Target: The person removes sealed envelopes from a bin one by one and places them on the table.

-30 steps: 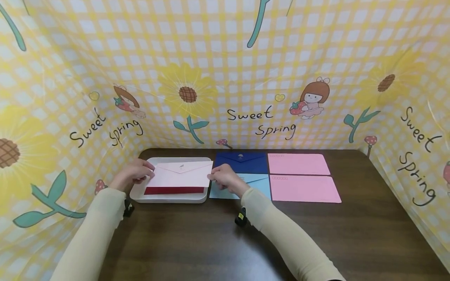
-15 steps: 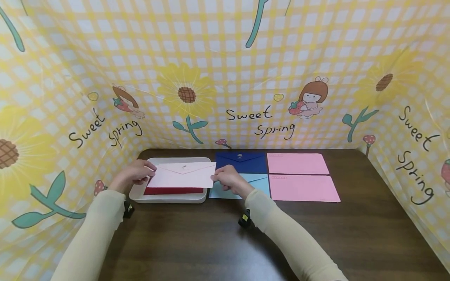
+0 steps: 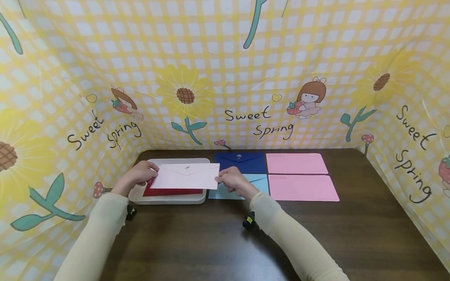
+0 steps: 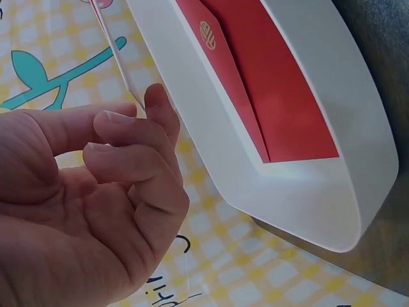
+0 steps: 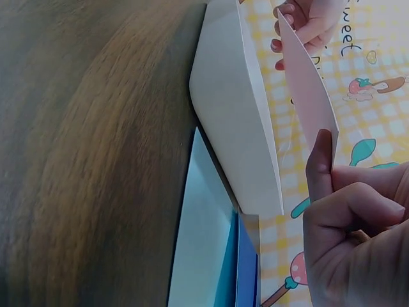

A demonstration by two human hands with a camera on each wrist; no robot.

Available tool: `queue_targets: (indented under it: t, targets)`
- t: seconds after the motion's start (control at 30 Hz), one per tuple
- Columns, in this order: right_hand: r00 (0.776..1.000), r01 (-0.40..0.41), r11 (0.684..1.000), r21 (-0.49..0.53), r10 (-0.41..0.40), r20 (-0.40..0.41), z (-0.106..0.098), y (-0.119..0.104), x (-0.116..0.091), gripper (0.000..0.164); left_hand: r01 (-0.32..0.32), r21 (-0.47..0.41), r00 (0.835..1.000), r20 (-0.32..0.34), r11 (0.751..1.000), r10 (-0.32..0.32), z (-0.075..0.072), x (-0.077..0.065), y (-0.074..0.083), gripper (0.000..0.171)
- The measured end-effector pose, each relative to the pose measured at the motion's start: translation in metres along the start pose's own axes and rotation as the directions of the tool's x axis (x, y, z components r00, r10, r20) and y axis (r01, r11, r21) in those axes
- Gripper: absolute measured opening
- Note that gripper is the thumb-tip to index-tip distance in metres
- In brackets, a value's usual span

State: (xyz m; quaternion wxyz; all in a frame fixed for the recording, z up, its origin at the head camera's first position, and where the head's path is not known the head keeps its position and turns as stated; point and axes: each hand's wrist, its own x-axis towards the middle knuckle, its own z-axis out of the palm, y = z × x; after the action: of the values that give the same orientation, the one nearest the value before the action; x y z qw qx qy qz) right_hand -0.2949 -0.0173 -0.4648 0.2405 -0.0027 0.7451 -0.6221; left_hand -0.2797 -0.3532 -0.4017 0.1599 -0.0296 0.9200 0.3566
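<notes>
A pale pink envelope [image 3: 186, 178], flap side up, is held level above the white tray [image 3: 165, 200]. My left hand [image 3: 140, 173] pinches its left end, and my right hand [image 3: 233, 179] pinches its right end between thumb and finger. In the right wrist view the envelope [image 5: 307, 83] shows nearly edge-on, raised over the tray's rim. Inside the tray lies a red envelope [image 4: 291, 96] with a gold emblem on its flap; in the head view the pink one covers most of it. Below my right hand a light blue envelope [image 3: 225, 193] lies on the table, partly hidden by that hand.
A dark blue envelope [image 3: 242, 163] lies behind the light blue one. Two pink envelopes, a back one [image 3: 297, 163] and a front one [image 3: 303, 188], lie to the right on the brown wooden table [image 3: 197, 242]. A yellow checked cloth [image 3: 218, 78] walls the back and sides.
Both hands have shifted slightly to the right with the pale pink envelope, which now reaches past the tray's right edge. More of the red envelope shows at the left.
</notes>
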Motion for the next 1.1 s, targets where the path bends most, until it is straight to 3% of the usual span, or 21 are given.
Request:
queue_targets:
  t: [0.27, 0.43, 0.6, 0.77, 0.93, 1.1]
  targets:
    - [1.000, 0.010, 1.000, -0.024, -0.010, -0.004, -0.010, 0.008, -0.006, 0.022, 0.033, 0.014, 0.999, 0.011, 0.999, -0.033, -0.001, 0.000, -0.004, 0.032]
    - [0.999, 0.036, 0.999, -0.009, -0.036, 0.018, -0.021, 0.014, -0.010, 0.029, 0.049, 0.127, 0.998, -0.033, 0.991, -0.045, -0.003, 0.000, -0.015, 0.039]
    - [0.999, 0.044, 0.999, -0.019, -0.044, 0.024, -0.030, 0.018, -0.012, 0.033, 0.043, 0.281, 0.998, -0.055, 0.959, -0.029, -0.004, -0.007, -0.021, 0.065]
    - [0.999, 0.040, 0.999, -0.023, -0.039, 0.011, -0.037, 0.020, -0.015, 0.020, 0.067, 0.371, 0.998, -0.041, 0.926, -0.056, -0.001, -0.018, -0.021, 0.097]
    - [0.998, 0.057, 0.998, -0.023, -0.057, 0.016, -0.043, 0.023, -0.019, 0.015, 0.087, 0.436, 0.995, -0.086, 0.896, -0.054, 0.005, -0.025, -0.024, 0.108]
    - [0.998, 0.064, 0.998, -0.011, -0.064, 0.012, -0.051, 0.032, -0.021, 0.028, 0.086, 0.453, 0.994, -0.100, 0.888, -0.046, 0.009, -0.029, -0.030, 0.116]
